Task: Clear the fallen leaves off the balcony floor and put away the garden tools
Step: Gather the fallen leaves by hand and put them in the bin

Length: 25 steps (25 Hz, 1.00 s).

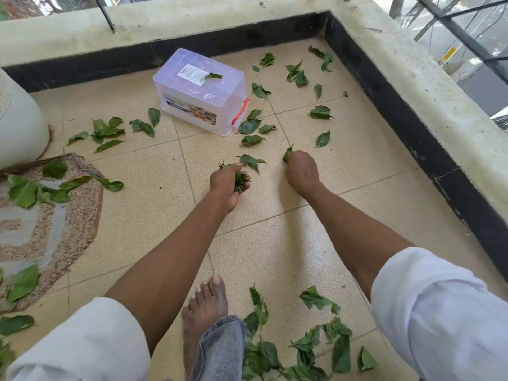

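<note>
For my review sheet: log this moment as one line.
left hand: grips bunch of green leaves | right hand: pinches one green leaf | clear plastic storage box: lid closed | floor: many leaves left

One view only, from a camera on the person's head, looking forward and steeply down at the balcony floor. It is a wide-angle view: the parapet bends across the top and down the right edge. Both forearms reach out from the bottom corners, with the left hand and right hand near mid-frame. A bare foot sits directly below at the bottom edge. The box lies farther off, and a rug fills the left side
</note>
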### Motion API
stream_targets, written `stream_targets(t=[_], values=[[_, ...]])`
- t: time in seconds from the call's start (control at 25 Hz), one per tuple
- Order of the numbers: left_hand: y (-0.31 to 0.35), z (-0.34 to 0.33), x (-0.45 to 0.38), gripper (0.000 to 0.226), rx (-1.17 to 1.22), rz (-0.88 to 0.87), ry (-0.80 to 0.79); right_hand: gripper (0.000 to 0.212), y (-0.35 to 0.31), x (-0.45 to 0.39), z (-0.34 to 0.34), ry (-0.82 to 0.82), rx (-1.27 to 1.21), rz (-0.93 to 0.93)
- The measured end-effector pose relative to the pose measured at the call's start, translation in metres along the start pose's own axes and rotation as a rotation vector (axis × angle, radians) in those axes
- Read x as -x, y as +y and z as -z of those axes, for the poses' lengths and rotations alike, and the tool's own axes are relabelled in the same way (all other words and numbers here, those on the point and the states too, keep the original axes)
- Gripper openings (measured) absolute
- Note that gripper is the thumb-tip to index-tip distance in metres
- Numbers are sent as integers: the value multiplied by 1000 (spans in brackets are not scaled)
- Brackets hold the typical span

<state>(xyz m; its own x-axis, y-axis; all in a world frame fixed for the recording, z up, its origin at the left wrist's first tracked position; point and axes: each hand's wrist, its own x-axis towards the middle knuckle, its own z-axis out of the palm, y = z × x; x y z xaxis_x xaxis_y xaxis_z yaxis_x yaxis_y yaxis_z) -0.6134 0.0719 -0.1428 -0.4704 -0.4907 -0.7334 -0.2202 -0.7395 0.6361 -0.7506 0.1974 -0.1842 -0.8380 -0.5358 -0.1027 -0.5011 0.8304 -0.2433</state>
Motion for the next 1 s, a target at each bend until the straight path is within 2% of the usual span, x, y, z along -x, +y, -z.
stream_targets(t=[0.12, 0.2, 0.28, 0.32, 0.36, 0.44, 0.48, 0.64, 0.88, 0.92, 0.96, 1.0], values=[[2, 11, -3, 8, 33, 6, 32, 17, -15, 1, 6, 5, -379, -176], [5, 19, -5, 5, 55, 2, 60, 31, -44, -2, 11, -67, -691, -181], [6, 24, -6, 3, 68, -3, 76, 45, -75, -7, 12, -154, -808, -110], [6, 26, -6, 3, 73, -1, 77, 52, -86, -10, 9, -179, -735, -73], [7, 27, -5, 3, 76, 2, 76, 49, -93, -12, 5, -197, -597, -43], [8, 30, -5, 2, 81, 6, 77, 18, -92, -8, -12, -211, -320, -29], [9, 31, -6, 2, 83, 6, 78, 14, -87, -4, -20, -187, -260, -41], [11, 41, -6, 5, 106, 6, 87, 22, -74, 14, -42, 87, -238, -35], [6, 38, 2, 4, 163, -10, 92, 30, -51, 41, -42, 68, -159, 299], [5, 37, 4, 5, 175, -9, 88, 30, -46, 40, -39, 63, -199, 256], [4, 36, 4, 5, 185, -7, 79, 29, -44, 39, -32, 72, -280, 136], [3, 36, 4, 5, 193, -4, 69, 24, -44, 37, -26, 80, -438, -65]])
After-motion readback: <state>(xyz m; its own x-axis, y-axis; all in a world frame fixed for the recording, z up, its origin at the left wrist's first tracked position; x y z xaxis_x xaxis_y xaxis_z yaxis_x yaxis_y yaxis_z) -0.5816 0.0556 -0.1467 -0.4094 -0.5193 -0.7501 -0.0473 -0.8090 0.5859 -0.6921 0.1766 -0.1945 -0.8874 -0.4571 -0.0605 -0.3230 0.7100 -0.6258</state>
